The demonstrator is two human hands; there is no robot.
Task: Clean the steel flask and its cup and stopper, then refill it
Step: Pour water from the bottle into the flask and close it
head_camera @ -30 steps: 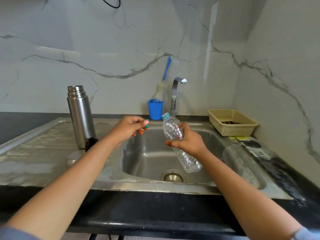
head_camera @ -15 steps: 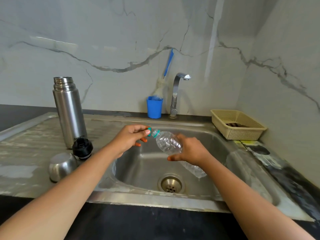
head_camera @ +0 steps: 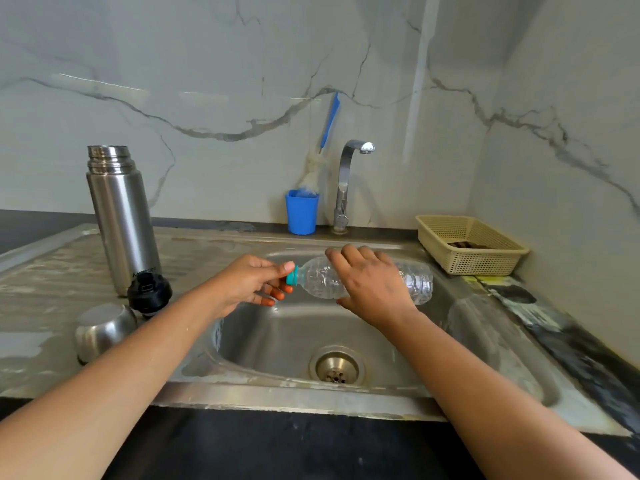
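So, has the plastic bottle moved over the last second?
Yes. The plastic bottle has tipped from cap-up to nearly level; its teal cap swung down and left, away from the tap.

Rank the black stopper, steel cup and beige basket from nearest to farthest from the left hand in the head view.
1. Black stopper, just left of the left hand, which pinches the bottle cap.
2. Steel cup, further left and nearer the front edge.
3. Beige basket, far right, beyond the right hand holding the plastic bottle.
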